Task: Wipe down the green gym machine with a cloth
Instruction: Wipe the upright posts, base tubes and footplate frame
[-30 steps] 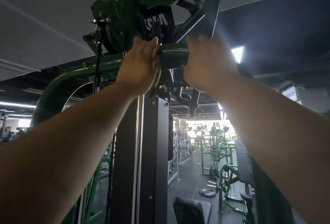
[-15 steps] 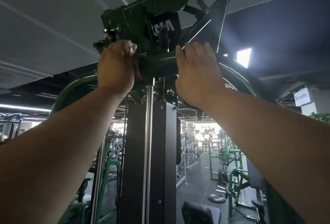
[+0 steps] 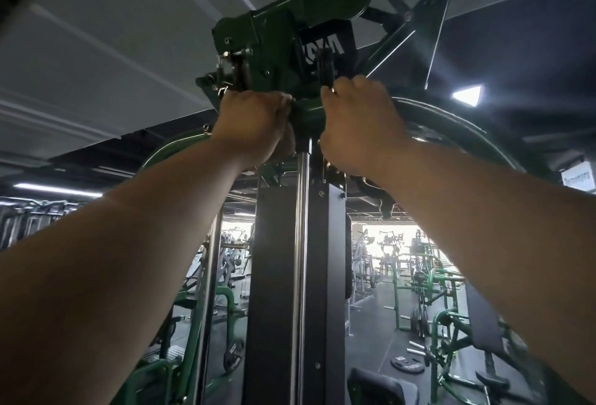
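Overhead, the left hand (image 3: 254, 127) and right hand (image 3: 358, 124) each keep a curled grip round the green crossbar (image 3: 306, 112).

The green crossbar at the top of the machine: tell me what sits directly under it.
Under the green crossbar a chrome guide rod and a black upright column run downward. Both hands, left and right, cover the joints; no cloth is visible.

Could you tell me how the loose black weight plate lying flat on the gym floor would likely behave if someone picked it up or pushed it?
The round black weight plate is probably heavy for its size and rigid. Lying flat, it should slide rather than roll.
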Demonstrator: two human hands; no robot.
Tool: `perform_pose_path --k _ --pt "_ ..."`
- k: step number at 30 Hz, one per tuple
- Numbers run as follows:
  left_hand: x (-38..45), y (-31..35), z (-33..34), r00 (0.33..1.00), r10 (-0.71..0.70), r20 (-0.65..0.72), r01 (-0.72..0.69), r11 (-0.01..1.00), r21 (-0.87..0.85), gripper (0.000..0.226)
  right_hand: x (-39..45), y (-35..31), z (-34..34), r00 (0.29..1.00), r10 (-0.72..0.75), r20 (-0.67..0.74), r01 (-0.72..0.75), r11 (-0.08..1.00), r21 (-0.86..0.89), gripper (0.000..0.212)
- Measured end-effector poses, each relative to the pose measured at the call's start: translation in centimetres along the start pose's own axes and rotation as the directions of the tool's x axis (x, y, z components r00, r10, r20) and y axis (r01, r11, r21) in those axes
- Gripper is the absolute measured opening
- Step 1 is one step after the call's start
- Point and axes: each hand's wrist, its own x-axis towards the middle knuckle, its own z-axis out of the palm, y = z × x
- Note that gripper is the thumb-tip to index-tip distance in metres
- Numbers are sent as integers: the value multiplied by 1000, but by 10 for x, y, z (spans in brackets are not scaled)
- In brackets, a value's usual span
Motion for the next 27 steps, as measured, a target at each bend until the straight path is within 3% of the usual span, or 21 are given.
perform_pose_path --k 2,9,14,20,22,25,27 --pt "-1 -3 -4 1000 -1 11 1 1000 4 36 -1 -1 4 1000 3 -17 -4 1000 -19 53" --pt "-1 -9 -10 963 -260 -68 238 943 -233 40 1 -3 12 997 14 -72 -14 1000 4 56" --pt "9 23 4 980 -177 -90 145 946 -289 39 -5 14 9 997 6 -79 1 997 82 65" --pt "22 56 27 986 -123 -113 88 957 -277 38 -22 28 -9 999 28 -27 -29 999 -31 67" --pt "28 59 26 992 -115 -46 92 935 -344 42 -26 34 -16 999 42 -12 -42 999 -25 65" --pt "39 63 18 982 -122 143 181 822 -540 43 -32 47 -22 995 102 -16 -102 994 -32 55" --pt "43 66 16 973 -124 197 221 756 -616 41 -36 54 -22 992 123 1 -123 991 -48 62"
